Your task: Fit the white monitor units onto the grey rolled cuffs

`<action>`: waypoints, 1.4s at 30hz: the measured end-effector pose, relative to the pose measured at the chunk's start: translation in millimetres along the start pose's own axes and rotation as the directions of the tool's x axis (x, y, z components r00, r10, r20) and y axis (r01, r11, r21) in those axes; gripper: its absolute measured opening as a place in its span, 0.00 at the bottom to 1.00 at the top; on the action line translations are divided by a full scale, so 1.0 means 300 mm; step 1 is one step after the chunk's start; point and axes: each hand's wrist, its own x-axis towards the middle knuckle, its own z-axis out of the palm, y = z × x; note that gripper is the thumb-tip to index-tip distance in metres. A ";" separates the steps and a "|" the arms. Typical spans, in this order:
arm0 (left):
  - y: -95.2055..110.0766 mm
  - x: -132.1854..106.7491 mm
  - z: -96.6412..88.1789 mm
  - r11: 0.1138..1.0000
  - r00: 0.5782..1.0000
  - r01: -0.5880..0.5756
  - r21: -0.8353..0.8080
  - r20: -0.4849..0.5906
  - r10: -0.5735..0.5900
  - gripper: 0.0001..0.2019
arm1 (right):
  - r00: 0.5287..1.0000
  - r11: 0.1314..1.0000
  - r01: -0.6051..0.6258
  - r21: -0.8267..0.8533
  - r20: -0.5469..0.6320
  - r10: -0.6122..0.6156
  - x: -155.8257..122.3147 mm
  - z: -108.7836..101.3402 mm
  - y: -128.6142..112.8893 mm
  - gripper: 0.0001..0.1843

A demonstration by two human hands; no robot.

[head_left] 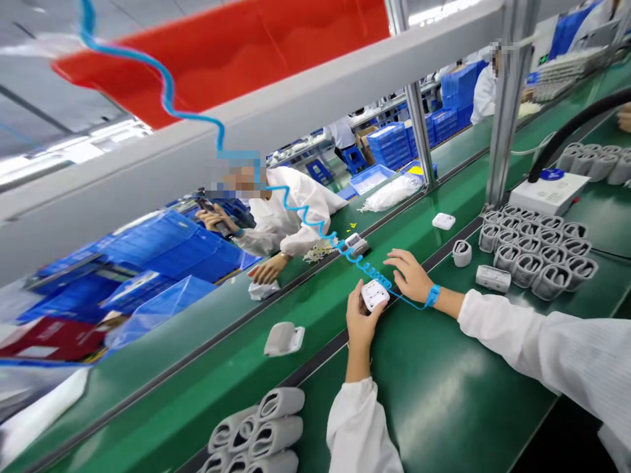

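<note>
The left hand (359, 322) pinches a white unit (375, 293) at the near edge of the belt (305, 299). The right hand (411, 276) rests spread at its 2 o'clock. Gripping its sides likely keeps it steady. At 3 o'clock stand grey cuffs (537, 253).

Factory assembly line. A long green conveyor belt (315, 309) runs from 7 o'clock up to 1 o'clock, with one white plastic unit (444, 221) after another spaced along it. Rows of identical grey rolled cuffs (537, 253) stand at 3 o'clock, with more at 6 o'clock. Stacked blue plastic crates (162, 246) fill 9 o'clock and 1 o'clock. A co-worker in a white coat (296, 210) leans over the line near 11 o'clock. A blue coiled wrist-strap cord (367, 268) hangs from 11 o'clock, beneath a grey metal frame (345, 85)
</note>
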 end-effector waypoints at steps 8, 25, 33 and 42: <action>0.094 -0.173 0.198 0.720 0.968 0.213 -0.660 0.044 -0.245 0.52 | 0.940 0.933 -0.209 -0.294 -0.324 0.108 -0.059 -0.339 0.041 0.32; 0.157 -0.223 0.296 0.864 0.955 0.293 -0.409 0.165 -0.246 0.28 | 0.886 0.900 -0.201 -0.386 0.319 0.335 -0.076 -0.527 0.163 0.38; 0.185 -0.221 0.301 0.939 0.985 0.168 -0.300 0.100 -0.144 0.25 | 0.809 0.945 -0.299 0.131 0.560 0.178 -0.083 -0.455 -0.069 0.45; 0.258 -0.288 0.228 0.948 0.982 -0.114 0.298 0.181 0.062 0.35 | 0.750 0.707 -0.579 0.406 0.605 0.266 -0.104 -0.390 -0.022 0.40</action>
